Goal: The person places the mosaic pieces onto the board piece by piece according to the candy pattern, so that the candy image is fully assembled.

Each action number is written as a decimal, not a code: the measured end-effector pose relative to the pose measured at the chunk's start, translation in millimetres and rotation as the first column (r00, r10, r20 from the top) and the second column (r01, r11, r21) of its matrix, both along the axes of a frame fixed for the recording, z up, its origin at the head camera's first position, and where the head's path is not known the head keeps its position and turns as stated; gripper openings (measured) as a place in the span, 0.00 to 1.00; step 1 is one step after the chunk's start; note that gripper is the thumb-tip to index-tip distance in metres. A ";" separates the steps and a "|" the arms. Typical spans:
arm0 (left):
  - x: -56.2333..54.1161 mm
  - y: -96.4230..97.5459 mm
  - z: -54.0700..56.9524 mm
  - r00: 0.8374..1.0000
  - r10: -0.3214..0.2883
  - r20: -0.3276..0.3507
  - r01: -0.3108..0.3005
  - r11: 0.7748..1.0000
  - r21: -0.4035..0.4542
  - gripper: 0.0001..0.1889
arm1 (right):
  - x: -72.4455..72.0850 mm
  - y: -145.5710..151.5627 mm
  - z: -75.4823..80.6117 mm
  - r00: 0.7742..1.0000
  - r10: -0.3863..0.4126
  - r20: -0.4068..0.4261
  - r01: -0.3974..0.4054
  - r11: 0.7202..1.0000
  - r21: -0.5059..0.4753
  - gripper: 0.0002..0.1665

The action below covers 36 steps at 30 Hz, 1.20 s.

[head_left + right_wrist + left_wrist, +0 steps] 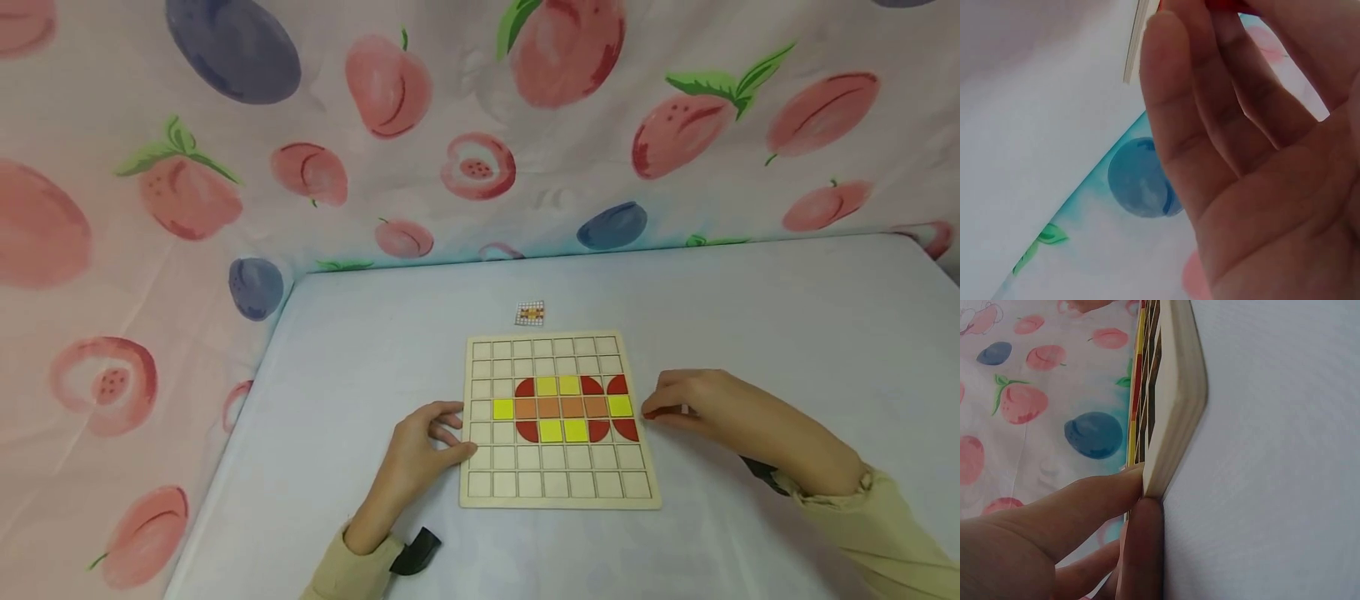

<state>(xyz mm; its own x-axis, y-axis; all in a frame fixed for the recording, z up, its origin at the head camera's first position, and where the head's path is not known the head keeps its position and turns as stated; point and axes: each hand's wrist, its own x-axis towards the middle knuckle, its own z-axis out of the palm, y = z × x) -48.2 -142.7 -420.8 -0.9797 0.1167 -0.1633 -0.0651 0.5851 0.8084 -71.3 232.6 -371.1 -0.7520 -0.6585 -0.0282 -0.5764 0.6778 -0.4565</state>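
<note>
A square wooden grid board [555, 485] lies flat on the table. On it sit yellow squares [502, 409], orange squares [549, 407] and red rounded pieces [625, 429], arranged in a fish-like shape. My left hand [423, 446] holds the board's left edge; in the left wrist view the thumb is on the rim and a finger against its side. My right hand [693, 400] is just right of the board, fingers bent toward the thumb. In the right wrist view, they pinch a red piece [1234, 5], mostly hidden by the fingers.
A small printed pattern card [530, 313] lies behind the board, showing a similar figure on a grid. The white table [360, 350] meets a fruit-printed cloth [420, 183] at the back and left.
</note>
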 end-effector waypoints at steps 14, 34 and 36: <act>0.1 -0.2 -0.3 1.000 0.002 -0.005 -0.002 1.000 -0.016 0.28 | -5.1 -33.5 6.3 0.994 -0.113 -0.006 0.113 0.993 0.018 0.12; -0.5 0.2 -0.6 1.000 0.004 -0.008 -0.004 1.000 -0.011 0.28 | -22.4 -73.2 6.1 0.997 0.048 -0.068 -0.054 0.994 -0.091 0.08; -0.9 0.3 -1.0 1.000 0.003 -0.011 -0.003 1.000 -0.011 0.28 | -24.4 -77.3 5.9 0.996 0.053 -0.073 -0.060 0.994 -0.090 0.08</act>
